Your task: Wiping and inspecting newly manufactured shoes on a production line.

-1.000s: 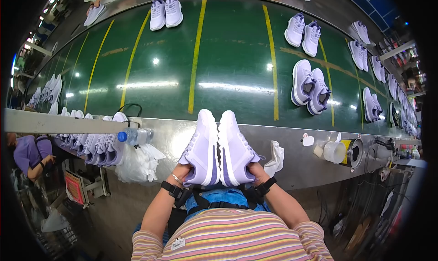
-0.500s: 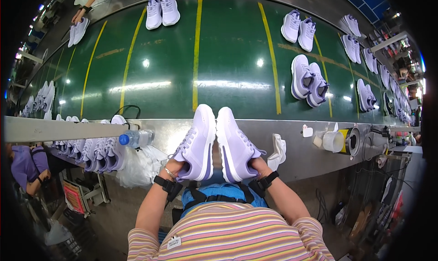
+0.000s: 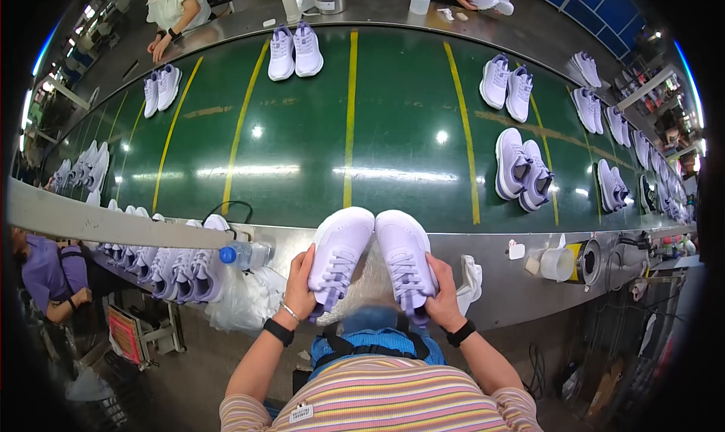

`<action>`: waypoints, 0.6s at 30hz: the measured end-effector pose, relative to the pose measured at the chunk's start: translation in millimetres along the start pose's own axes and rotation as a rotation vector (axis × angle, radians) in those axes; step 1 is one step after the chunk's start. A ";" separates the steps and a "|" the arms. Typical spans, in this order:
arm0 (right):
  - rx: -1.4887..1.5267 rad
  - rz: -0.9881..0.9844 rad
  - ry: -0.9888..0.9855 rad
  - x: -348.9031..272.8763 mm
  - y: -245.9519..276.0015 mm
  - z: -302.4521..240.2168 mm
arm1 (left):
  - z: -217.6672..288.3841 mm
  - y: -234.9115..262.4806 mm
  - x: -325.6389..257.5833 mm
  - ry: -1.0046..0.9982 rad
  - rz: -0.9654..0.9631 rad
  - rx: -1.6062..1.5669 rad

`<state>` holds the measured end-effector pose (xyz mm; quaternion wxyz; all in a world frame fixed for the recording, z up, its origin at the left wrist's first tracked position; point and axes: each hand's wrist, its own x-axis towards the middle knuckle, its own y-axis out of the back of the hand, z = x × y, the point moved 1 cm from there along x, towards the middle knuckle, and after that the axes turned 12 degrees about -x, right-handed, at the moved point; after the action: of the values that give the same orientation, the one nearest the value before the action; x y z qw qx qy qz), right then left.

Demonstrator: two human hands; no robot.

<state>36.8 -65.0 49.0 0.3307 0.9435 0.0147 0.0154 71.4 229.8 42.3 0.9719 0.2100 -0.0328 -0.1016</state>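
A pair of pale lilac sneakers is in my hands, toes pointing away from me and laces facing up. My left hand (image 3: 300, 285) grips the left sneaker (image 3: 340, 243) along its outer side near the heel. On the other shoe, the right sneaker (image 3: 402, 243), my right hand (image 3: 445, 294) is closed round the outer heel side. The two toes meet or nearly meet at the near edge of the green conveyor belt (image 3: 294, 198). Beneath the heels, clear plastic wrap (image 3: 362, 292) shows on the metal ledge. My fingers are partly hidden by the shoes.
Several sneaker pairs (image 3: 522, 168) stand on the belt. At left, a metal bar (image 3: 113, 220) crosses above a row of sneakers (image 3: 181, 273), near a blue-capped bottle (image 3: 245, 256). A cup (image 3: 556, 264) and a tin (image 3: 585, 260) sit right. Co-workers are across and at left.
Both sneakers have turned from their sides to laces up. My hands have shifted from the heel openings to the outer sides. A far-left co-worker's hand has left a pair on the belt.
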 end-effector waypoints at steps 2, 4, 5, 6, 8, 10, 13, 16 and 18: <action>-0.043 0.034 0.007 -2.1 -2.3 -3.6 | 2.4 -2.5 -5.3 -0.005 0.025 0.036; -0.084 0.064 0.010 -4.1 -5.3 -6.9 | 4.1 -6.3 -9.5 -0.004 0.050 0.073; -0.127 0.076 0.001 -5.0 -6.1 -9.6 | 5.5 -8.8 -11.2 -0.007 0.073 0.105; -0.170 0.086 -0.010 -6.4 -7.6 -10.8 | 6.7 -11.4 -13.2 -0.009 0.095 0.137; -0.178 0.100 -0.016 -8.3 -11.2 -10.3 | 8.6 -17.9 -16.1 0.011 0.104 0.134; -0.353 0.129 -0.017 -10.8 -13.6 -12.8 | 10.4 -25.1 -18.7 0.024 0.132 0.298; -0.558 0.009 0.015 -4.1 -24.5 -19.1 | 13.0 -34.0 -17.9 0.072 0.012 0.417; -0.240 -0.033 -0.007 1.4 -24.2 -6.1 | 8.6 -32.7 -13.3 0.124 -0.122 0.390; -0.106 0.012 -0.006 11.4 -16.9 6.9 | -10.9 -28.2 -12.3 0.204 -0.033 -0.113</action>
<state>48.1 -55.7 33.2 0.3802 0.9248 0.0071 0.0155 55.4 211.7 20.5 0.9786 0.1647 0.0756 -0.0973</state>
